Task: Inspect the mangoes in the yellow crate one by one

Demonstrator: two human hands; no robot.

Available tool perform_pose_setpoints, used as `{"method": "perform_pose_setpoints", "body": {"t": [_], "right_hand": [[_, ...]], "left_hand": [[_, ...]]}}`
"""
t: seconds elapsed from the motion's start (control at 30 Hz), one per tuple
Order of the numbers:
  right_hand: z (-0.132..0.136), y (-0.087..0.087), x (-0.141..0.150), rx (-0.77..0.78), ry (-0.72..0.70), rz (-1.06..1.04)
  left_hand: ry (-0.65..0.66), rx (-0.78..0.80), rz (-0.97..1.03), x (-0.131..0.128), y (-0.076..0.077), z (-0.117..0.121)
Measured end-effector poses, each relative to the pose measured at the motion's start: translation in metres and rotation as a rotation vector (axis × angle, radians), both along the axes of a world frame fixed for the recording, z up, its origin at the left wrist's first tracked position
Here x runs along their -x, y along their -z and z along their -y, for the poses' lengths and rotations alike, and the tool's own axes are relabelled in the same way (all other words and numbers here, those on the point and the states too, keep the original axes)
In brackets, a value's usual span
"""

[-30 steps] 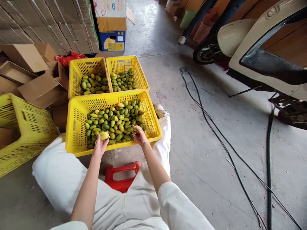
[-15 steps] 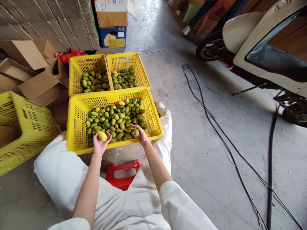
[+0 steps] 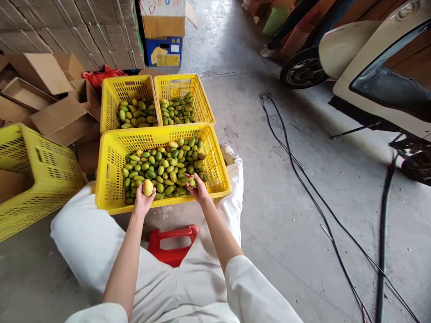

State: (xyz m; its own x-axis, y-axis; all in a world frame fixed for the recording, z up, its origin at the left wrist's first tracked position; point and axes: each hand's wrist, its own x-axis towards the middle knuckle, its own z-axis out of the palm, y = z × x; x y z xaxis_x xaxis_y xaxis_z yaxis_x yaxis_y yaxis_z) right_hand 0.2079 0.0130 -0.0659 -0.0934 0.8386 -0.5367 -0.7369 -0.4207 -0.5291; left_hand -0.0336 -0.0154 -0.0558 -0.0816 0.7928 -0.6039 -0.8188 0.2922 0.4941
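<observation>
In my left hand [image 3: 142,205] lies a yellow mango [image 3: 147,187], held at the near edge of a large yellow plastic crate [image 3: 222,180]. My right hand [image 3: 201,193] has its fingers around a greener mango [image 3: 192,182], over the crate's near right part. Many small green and yellowish mangoes [image 3: 164,167] cover the floor of this crate, which sits between my legs. Behind it, touching, stand two more yellow crates, the back left crate [image 3: 109,101] and the back right crate [image 3: 204,101], both partly filled with similar fruit.
Another yellow crate [image 3: 55,172] stands at the left, near loose cardboard boxes [image 3: 60,119] and stacked cartons [image 3: 111,38]. A red plastic object [image 3: 173,256] shows between my legs. Black cables [image 3: 305,184] cross the floor near a parked scooter [image 3: 367,67]. Another person's legs [image 3: 291,22] show behind.
The left mango has turned more upright in my fingers, and the right one has tilted in my hand. The whole view has shifted slightly, with the scene moving right.
</observation>
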Motion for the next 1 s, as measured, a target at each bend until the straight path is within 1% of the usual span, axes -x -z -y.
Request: {"method": "perform_pose_setpoints", "body": {"t": [0.1, 0.23, 0.33, 0.4, 0.53, 0.63, 0.73, 0.83, 0.9, 1.0], "right_hand": [[-0.002, -0.003, 0.005, -0.002, -0.016, -0.103], [-0.001, -0.003, 0.019, -0.006, -0.035, -0.248], [0.003, -0.002, 0.03, 0.02, -0.017, -0.229], [0.005, -0.001, 0.034, 0.033, -0.002, -0.208], [0.005, -0.002, 0.03, 0.015, 0.001, -0.283], [0.004, -0.004, 0.027, 0.078, 0.029, -0.341], [0.002, -0.005, 0.029, 0.118, 0.038, -0.314], [0.003, -0.003, 0.033, 0.079, 0.04, -0.27], [0.003, -0.001, 0.033, 0.056, 0.045, -0.259], [0.004, 0.001, 0.031, 0.06, 0.026, -0.26]], "left_hand": [[-0.015, 0.002, 0.022, 0.001, -0.001, 0.001], [-0.034, -0.031, 0.017, 0.0, 0.004, 0.002], [-0.103, -0.004, -0.018, -0.001, 0.008, 0.002], [-0.112, 0.022, -0.005, -0.001, 0.009, 0.001], [-0.085, -0.028, 0.104, 0.001, 0.002, 0.0], [-0.116, -0.012, 0.119, 0.002, -0.002, 0.0], [-0.077, 0.013, 0.082, 0.0, -0.004, 0.001], [-0.008, 0.012, 0.059, -0.001, -0.004, 0.002], [0.001, 0.015, 0.077, -0.001, -0.006, 0.003], [-0.019, 0.006, 0.128, 0.002, -0.009, 0.004]]}}
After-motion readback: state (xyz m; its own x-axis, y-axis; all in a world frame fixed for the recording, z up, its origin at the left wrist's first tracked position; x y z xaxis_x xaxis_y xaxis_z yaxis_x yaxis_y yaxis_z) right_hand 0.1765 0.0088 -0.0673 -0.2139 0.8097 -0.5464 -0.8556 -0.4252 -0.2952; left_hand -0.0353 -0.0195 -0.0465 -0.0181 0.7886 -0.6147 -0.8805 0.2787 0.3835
